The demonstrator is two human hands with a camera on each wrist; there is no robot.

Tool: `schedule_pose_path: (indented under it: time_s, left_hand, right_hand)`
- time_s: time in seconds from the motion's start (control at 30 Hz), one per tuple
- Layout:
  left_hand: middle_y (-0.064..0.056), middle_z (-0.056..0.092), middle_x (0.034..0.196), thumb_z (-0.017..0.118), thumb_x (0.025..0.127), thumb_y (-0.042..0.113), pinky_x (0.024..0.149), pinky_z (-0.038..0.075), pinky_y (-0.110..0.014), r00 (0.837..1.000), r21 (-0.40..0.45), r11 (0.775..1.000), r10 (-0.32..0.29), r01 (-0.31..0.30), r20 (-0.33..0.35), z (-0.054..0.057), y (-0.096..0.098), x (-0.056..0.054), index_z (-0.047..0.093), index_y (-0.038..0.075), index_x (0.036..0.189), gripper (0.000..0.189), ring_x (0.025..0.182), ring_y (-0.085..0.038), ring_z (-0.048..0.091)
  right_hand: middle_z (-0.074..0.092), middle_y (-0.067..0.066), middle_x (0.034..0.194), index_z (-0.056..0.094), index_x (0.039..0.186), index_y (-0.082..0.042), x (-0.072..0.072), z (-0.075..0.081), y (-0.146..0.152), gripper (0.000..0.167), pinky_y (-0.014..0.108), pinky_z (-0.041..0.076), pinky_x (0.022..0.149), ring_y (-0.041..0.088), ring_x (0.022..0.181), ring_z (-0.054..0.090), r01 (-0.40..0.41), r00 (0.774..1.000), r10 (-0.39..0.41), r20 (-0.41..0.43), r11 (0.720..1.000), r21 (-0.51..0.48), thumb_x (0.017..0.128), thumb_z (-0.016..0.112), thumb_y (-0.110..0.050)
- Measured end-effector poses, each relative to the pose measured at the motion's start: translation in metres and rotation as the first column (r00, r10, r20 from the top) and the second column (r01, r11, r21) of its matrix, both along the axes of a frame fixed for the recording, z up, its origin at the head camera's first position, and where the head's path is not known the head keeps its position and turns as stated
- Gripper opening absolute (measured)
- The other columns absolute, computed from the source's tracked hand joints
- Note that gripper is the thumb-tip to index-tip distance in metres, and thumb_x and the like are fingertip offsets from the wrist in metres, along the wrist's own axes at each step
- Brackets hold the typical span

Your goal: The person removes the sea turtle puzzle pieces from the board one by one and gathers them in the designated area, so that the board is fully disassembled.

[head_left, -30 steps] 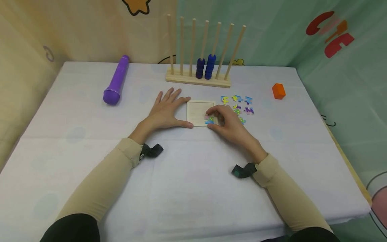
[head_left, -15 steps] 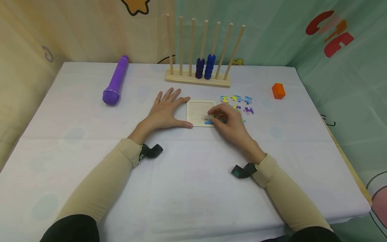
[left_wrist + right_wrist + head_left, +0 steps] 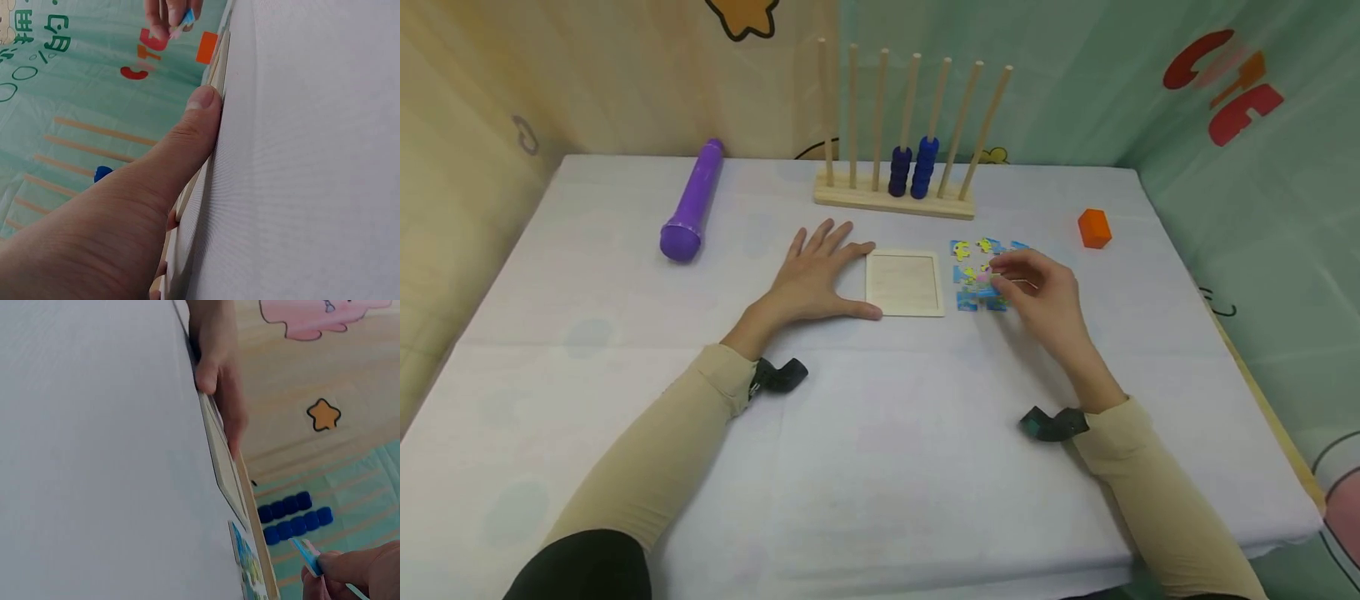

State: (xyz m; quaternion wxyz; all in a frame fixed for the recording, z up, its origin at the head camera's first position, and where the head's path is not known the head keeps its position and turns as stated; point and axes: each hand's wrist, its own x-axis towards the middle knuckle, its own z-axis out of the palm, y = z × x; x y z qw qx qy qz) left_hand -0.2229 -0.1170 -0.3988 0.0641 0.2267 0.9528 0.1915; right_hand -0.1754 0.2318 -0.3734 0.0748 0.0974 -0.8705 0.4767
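My left hand (image 3: 816,279) lies on the table with fingers spread, thumb and index finger at the left corners of a square wooden puzzle frame (image 3: 904,285). In the head view, no pieces lie inside the frame. My right hand (image 3: 1043,293) pinches a puzzle piece (image 3: 306,557) with blue and pink on it between thumb and fingers, raised over the table. Several colourful puzzle pieces (image 3: 967,302) lie just right of the frame, partly hidden behind the right hand in the head view.
A wooden peg rack (image 3: 891,198) with dark blue beads on two of its rods stands at the back. A purple toy microphone (image 3: 692,204) lies at back left, an orange block (image 3: 1094,228) at back right. White cloth (image 3: 880,442) covers the table.
My right hand has moved from the frame to the right, over the loose pieces, carrying a puzzle piece. The colourful patch at the frame's lower right is gone. My left hand stays put.
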Motion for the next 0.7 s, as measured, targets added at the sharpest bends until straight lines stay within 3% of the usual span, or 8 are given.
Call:
schedule_pose_path:
  time_s: [0.13,0.3,0.7]
  left_hand:
    - [-0.007,0.008,0.179,0.076,0.074,0.082,0.131,-0.010,-0.058,1.000,-0.008,1.000,-0.007,0.007,-0.004,0.001,0.003,0.000,0.034,0.032,0.165,0.112,0.165,-0.033,-0.006]
    - [-0.007,0.007,0.179,0.076,0.074,0.082,0.131,-0.011,-0.059,1.000,-0.016,1.000,-0.008,0.008,-0.001,0.000,0.003,-0.001,0.033,0.032,0.166,0.113,0.165,-0.033,-0.006]
    - [-0.007,0.007,0.179,0.076,0.074,0.082,0.130,-0.011,-0.059,1.000,-0.020,1.000,0.000,0.000,-0.003,-0.001,0.002,-0.002,0.033,0.032,0.166,0.113,0.165,-0.033,-0.006]
  right_hand:
    - [0.071,0.008,0.126,0.071,0.129,-0.009,0.009,0.002,0.027,0.027,0.006,0.050,0.093,0.007,0.106,0.063,0.097,0.993,-0.100,0.059,0.994,0.053,0.103,0.070,-0.016]
    - [0.070,0.009,0.123,0.070,0.129,-0.008,0.012,-0.002,0.043,0.026,0.003,0.048,0.091,0.010,0.105,0.062,0.131,0.984,-0.145,0.103,0.983,0.132,0.105,0.067,-0.018]
    - [0.074,0.017,0.111,0.072,0.123,-0.003,0.005,-0.017,0.045,0.022,0.002,0.044,0.081,0.025,0.103,0.067,0.198,0.979,-0.202,-0.007,0.949,0.246,0.103,0.069,-0.014]
